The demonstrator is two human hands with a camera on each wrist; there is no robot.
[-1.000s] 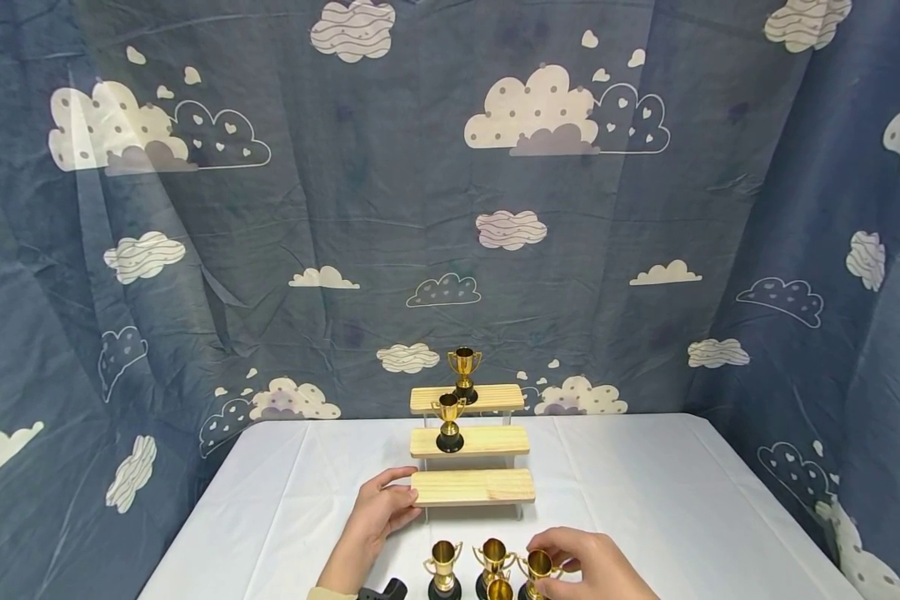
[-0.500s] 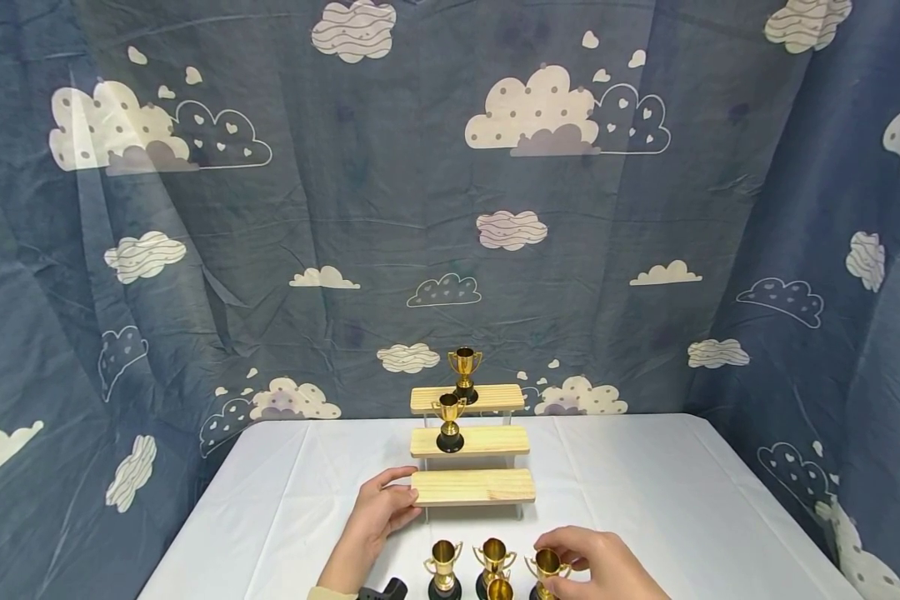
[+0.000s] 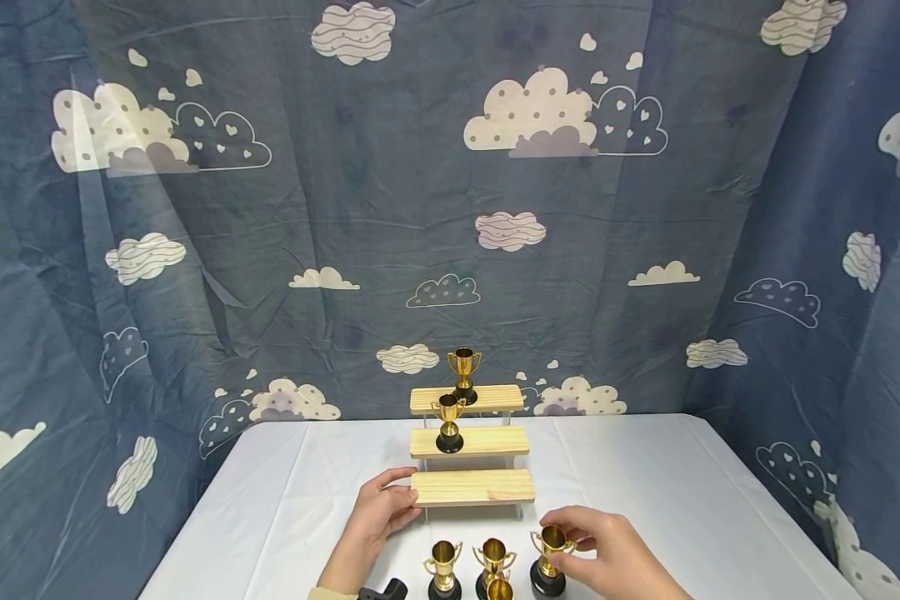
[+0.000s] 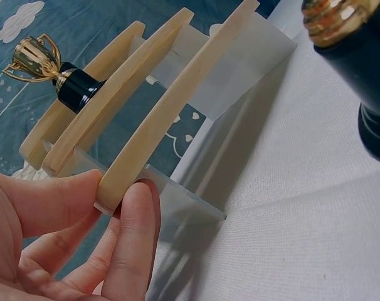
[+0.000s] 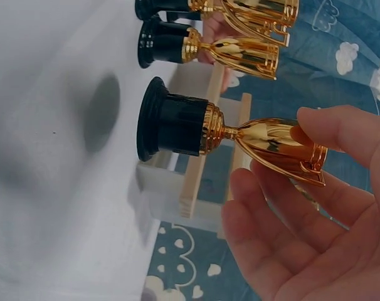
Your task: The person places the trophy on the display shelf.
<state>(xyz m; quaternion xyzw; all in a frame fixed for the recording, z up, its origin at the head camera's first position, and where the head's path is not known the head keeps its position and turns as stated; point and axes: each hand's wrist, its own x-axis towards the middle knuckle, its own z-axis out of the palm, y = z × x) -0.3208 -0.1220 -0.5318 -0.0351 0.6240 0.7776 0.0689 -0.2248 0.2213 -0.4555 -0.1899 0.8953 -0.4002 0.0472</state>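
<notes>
A gold trophy with a black base (image 3: pixel 548 575) is pinched at its cup by my right hand (image 3: pixel 607 550); in the right wrist view the trophy (image 5: pixel 177 125) hangs above the white cloth, its shadow apart from the base. My left hand (image 3: pixel 375 517) grips the left end of the lowest wooden shelf (image 3: pixel 476 488), thumb on one face and fingers on the other, as the left wrist view shows. One trophy stands on the middle shelf (image 3: pixel 495 440) and another on the top shelf (image 3: pixel 502 397), both left of centre.
Three more trophies stand near the front edge of the view: a left trophy (image 3: pixel 443 571), a middle trophy (image 3: pixel 492 557) and a partly cut-off trophy (image 3: pixel 499 590). The white tablecloth (image 3: pixel 630 475) spreads around the stand. A blue cloud-print curtain (image 3: pixel 390 183) hangs behind.
My right hand has lifted its trophy and moved it slightly right and farther from me, away from the other trophies. The left hand keeps its hold on the lowest shelf.
</notes>
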